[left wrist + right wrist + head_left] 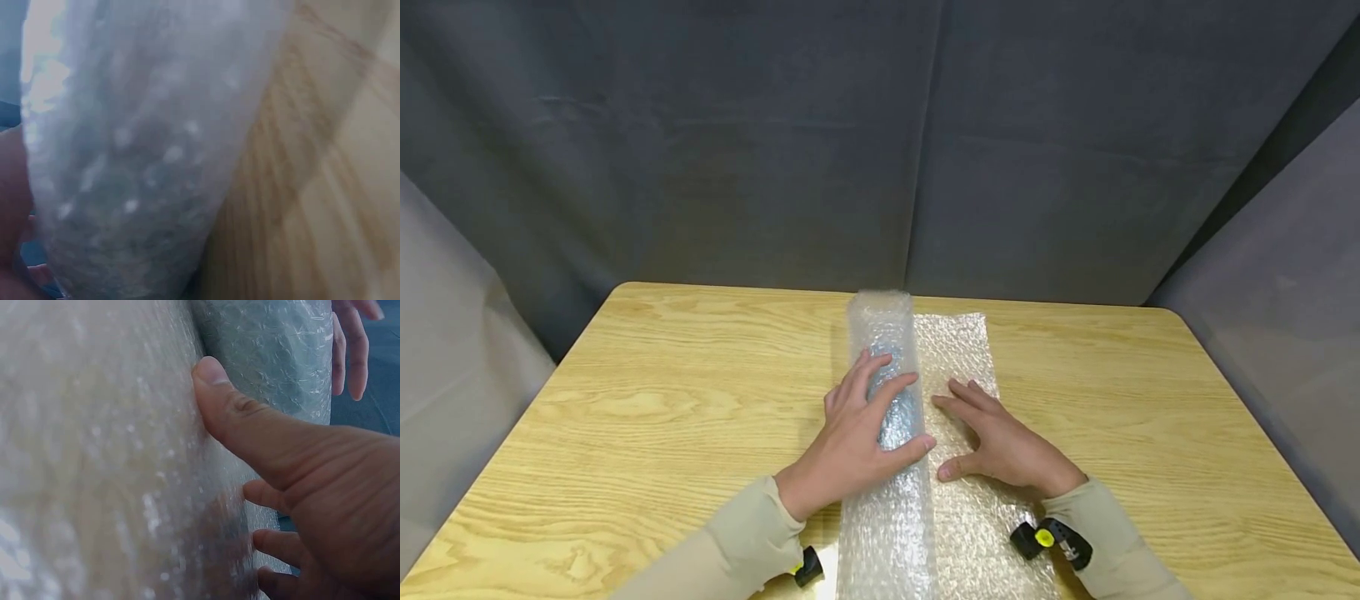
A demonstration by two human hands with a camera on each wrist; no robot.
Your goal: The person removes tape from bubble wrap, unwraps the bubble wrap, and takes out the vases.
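A long strip of bubble wrap (958, 358) lies on the table, its left part folded or rolled over into a raised bundle (886, 525). Through this bundle shows a bluish thing (897, 417), its kind blurred by the layers. My left hand (856, 427) rests over the bundle with fingers and thumb spread. To the right, my right hand (1006, 443) is held low at the flat wrap, fingers extended toward the bundle. In the right wrist view, the right thumb (240, 419) lies at the wrap near the bundle's side. The bundle's side (137, 156) fills much of the left wrist view.
The wood-grain table (662, 417) extends on both sides of the wrap. A dark grey curtain (760, 167) hangs behind it, with lighter panels (1285, 317) at the sides. Black wrist devices (1060, 542) sit at both sleeve cuffs.
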